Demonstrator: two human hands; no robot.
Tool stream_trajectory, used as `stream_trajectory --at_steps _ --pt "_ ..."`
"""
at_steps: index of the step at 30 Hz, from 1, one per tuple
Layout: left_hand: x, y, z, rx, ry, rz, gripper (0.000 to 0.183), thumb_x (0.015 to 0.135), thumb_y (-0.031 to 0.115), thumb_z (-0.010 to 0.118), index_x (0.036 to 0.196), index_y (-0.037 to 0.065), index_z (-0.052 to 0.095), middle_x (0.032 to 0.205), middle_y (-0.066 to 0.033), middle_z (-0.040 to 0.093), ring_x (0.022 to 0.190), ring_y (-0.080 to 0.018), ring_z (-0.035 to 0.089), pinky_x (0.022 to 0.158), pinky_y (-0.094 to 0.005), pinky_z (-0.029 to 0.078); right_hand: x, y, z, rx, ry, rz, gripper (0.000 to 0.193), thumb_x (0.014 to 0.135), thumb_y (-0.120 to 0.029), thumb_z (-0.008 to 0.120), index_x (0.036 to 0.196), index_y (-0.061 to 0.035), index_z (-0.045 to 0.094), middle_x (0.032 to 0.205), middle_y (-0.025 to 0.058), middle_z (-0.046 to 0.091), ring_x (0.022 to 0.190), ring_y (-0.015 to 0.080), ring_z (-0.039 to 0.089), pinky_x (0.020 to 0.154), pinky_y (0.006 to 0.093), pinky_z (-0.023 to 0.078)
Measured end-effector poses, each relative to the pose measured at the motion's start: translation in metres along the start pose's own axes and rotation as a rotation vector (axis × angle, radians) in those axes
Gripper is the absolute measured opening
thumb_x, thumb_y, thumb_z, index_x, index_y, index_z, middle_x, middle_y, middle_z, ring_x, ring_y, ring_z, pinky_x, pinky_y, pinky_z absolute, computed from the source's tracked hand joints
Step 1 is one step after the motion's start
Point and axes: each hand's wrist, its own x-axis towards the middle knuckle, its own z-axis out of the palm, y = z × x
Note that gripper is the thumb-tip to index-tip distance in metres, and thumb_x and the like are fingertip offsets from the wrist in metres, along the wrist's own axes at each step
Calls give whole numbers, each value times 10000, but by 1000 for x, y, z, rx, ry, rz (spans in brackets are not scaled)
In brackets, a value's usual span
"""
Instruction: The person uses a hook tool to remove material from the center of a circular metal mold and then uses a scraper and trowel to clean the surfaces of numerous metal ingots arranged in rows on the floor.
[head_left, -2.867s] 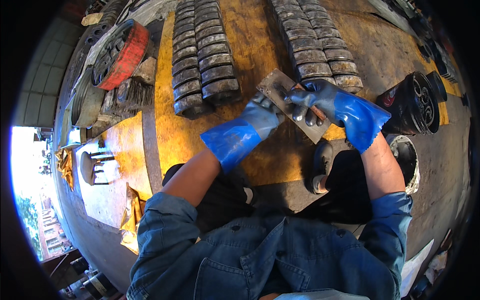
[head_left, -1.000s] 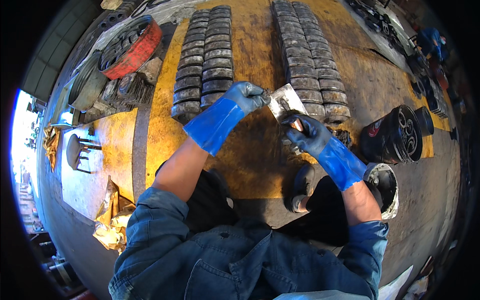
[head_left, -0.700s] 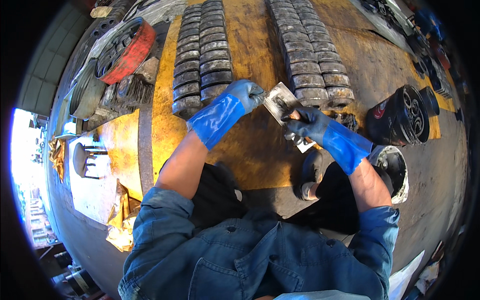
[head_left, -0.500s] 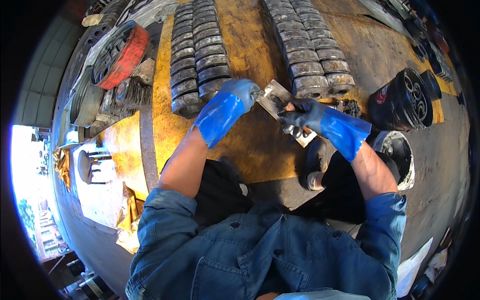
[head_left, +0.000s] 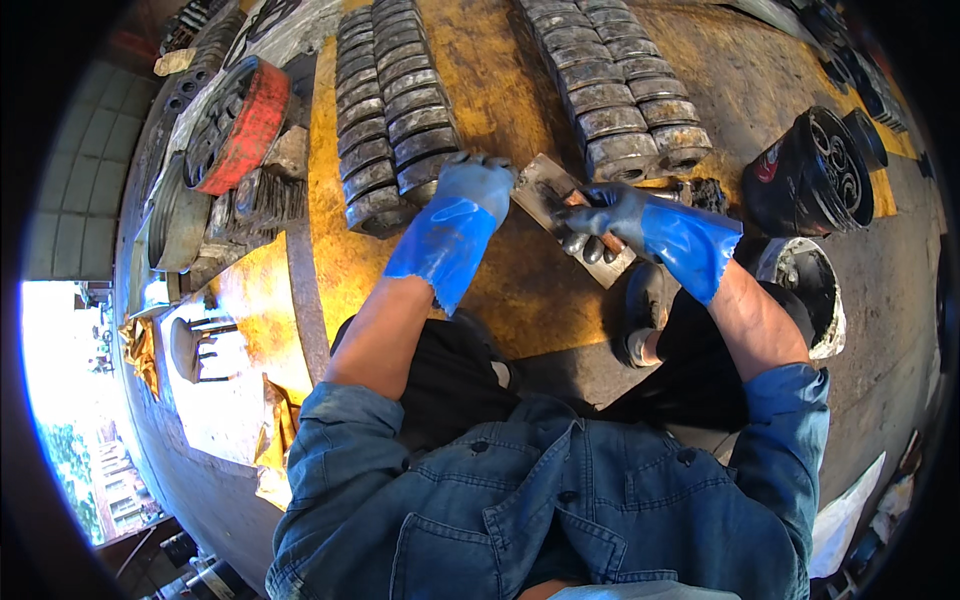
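My left hand (head_left: 474, 188), in a blue rubber glove with a dirty grey palm end, is held just right of the near end of the left double row of thick metal rings (head_left: 418, 122). Its fingers curl away from view, and whatever they hold is hidden. Gripped in my gloved right hand (head_left: 608, 222) is a flat rectangular trowel (head_left: 535, 188) with a wooden handle. Dark smears mark the blade, which slants with its upper corner close to my left hand. Beyond it lies the right double row of metal rings (head_left: 610, 95).
A black bucket (head_left: 775, 185) of rings stands on the right, with a white-rimmed bucket (head_left: 832, 340) nearer me. Left are a red-rimmed metal wheel (head_left: 255, 130), stacked metal plates (head_left: 268, 198) and a small stool (head_left: 185, 350). My shoe (head_left: 645, 310) rests on the stained yellow floor sheet (head_left: 540, 325).
My left hand has turned so its back shows more, and drawn slightly left from the trowel's corner. The trowel has tilted a little in my right hand. The whole view has shifted slightly.
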Motion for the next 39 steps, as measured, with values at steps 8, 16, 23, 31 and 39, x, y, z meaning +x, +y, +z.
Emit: stream_trajectory --at_steps 8,16,23,31,39 --pt "2 -14 6 -58 68 -93 273 890 106 484 1048 172 696 1066 -101 711 1018 -304 670 890 -426 512 -15 -12 -9 139 -55 -60 324 941 -272 661 1164 -39 630 926 85 717 677 140 665 556 273 532" --pt "15 -30 10 -221 -32 -210 273 901 159 538 1106 58 686 1143 -228 665 1060 -387 642 898 -462 527 -53 -32 -94 1063 -550 -236 300 1021 -215 511 1270 -52 545 973 80 624 732 113 582 547 240 484" --pt "43 -49 44 -318 -25 -264 559 904 535 540 1260 112 618 1262 -159 644 1186 -429 576 961 -597 443 -190 32 -225 549 565 -405 230 955 -140 618 1133 5 625 874 110 635 694 172 596 590 285 500" --pt "32 -129 67 -756 543 15 422 863 32 485 1259 31 631 1196 -204 671 1123 -319 642 960 -377 490 -382 115 -268 -254 1344 -9 347 930 -273 634 1250 -142 606 973 39 714 722 128 653 557 300 495" --pt "-48 -319 34 -398 512 -107 447 859 -33 433 1274 -24 600 1194 -196 664 1103 -253 634 973 -338 475 -370 221 -207 -876 1699 466 266 995 -298 471 1101 -107 621 1047 185 678 914 360 679 776 465 540"
